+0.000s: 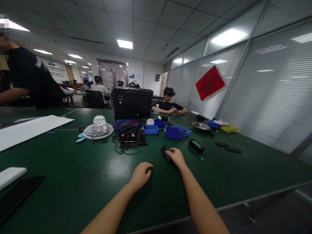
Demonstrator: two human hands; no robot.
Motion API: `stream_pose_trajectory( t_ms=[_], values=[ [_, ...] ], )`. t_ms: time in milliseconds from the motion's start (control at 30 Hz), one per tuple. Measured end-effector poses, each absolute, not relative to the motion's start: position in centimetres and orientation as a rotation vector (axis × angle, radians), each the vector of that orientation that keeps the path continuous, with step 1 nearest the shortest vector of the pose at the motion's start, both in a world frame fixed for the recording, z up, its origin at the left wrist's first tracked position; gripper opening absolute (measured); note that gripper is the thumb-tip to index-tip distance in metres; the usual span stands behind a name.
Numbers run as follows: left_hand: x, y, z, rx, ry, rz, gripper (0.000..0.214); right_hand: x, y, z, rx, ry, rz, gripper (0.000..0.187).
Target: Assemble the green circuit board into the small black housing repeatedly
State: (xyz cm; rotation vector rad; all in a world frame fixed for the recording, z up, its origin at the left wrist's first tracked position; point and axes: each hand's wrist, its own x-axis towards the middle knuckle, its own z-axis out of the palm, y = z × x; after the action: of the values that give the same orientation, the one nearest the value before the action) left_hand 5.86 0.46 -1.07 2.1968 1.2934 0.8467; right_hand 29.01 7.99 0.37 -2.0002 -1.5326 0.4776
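My right hand (177, 156) grips a black rectangular case (165, 154) by its right side. A green patch shows along its top, near my fingers. To its right lies a similar black case (196, 146) with a green upper face. My left hand (141, 175) rests low over the green table (92, 182), left of and nearer than the held case. Its fingers are curled inward, and a dark spot shows between thumb and forefinger; whether it is an object or shadow is unclear. A small pale ring (201, 159) lies right of my right hand.
Blue bins (150, 129), a black cabled device (128, 137) and a white fan part (98, 130) stand beyond my hands. Further back are a large black casing (133, 103), a bottle (156, 111) and a seated person (170, 105). A metal bowl (201, 126) sits right.
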Motion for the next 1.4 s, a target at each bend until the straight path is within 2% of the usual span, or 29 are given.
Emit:
stream_pose_trajectory(
  t_ms=[167, 333, 500, 600, 667, 867, 1400],
  values=[
    [5.8, 0.4, -1.1, 2.181, 1.305, 0.842, 0.03, 31.2, 8.5, 0.1, -2.023, -1.439, 0.478, 0.037],
    [5.8, 0.7, -1.4, 2.215, 1.309, 0.839, 0.03, 31.8, 8.2, 0.7, -2.034, -1.418, 0.436, 0.036],
    [5.8, 0.6, -1.4, 2.225, 1.297, 0.855, 0.03, 31.1, 7.7, 1.3, -2.04, -1.451, 0.423, 0.05],
    [5.8, 0.5, -1.1, 2.212, 1.305, 0.839, 0.03, 30.1, 7.3, 1.3, -2.089, -1.559, 0.309, 0.064],
    [5.8, 0.5, -1.0, 2.199, 1.315, 0.821, 0.03, 29.4, 7.2, 1.1, -2.133, -1.617, 0.215, 0.066],
    [5.8, 0.5, -1.0, 2.204, 1.31, 0.825, 0.029, 29.2, 7.2, 1.1, -2.136, -1.561, 0.278, 0.055],
    [5.9, 0.6, -1.2, 2.218, 1.34, 0.791, 0.03, 32.8, 9.5, -1.0, -2.018, -1.307, 0.51, 0.043]
  ],
)
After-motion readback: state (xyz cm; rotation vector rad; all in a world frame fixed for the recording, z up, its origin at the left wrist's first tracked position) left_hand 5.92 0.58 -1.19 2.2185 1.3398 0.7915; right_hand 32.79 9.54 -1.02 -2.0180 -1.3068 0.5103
